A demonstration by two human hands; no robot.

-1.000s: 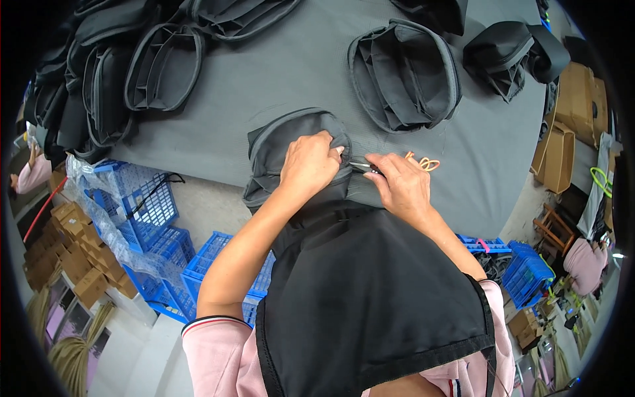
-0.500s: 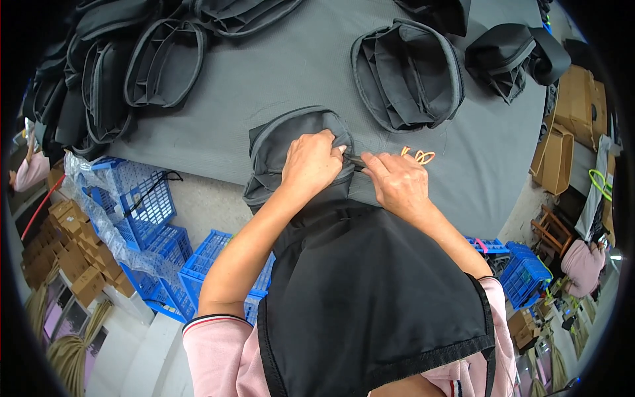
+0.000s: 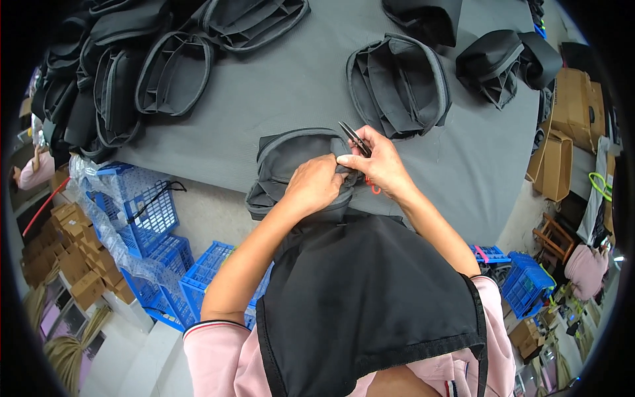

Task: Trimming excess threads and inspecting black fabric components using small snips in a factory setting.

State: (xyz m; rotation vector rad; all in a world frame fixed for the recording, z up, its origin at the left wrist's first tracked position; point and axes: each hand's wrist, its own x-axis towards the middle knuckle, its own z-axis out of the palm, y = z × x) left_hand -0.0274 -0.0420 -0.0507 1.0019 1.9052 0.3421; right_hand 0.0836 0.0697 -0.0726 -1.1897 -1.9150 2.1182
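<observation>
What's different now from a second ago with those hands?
The right hand has moved left and slightly up, against the bag's right edge. It keeps the metal tool, which pointed left at that edge and now points up and left. The bright loop, earlier beyond that hand's right side, now shows below it. The left hand stays on the bag; the other bags lie unchanged.

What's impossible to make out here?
All in the head view:
Lower end of the tool: hidden by the right hand.
Inside of the held pouch: partly covered by the left hand.
Top pouch: cut off by the upper edge.
Work of the far-right person: too small.
</observation>
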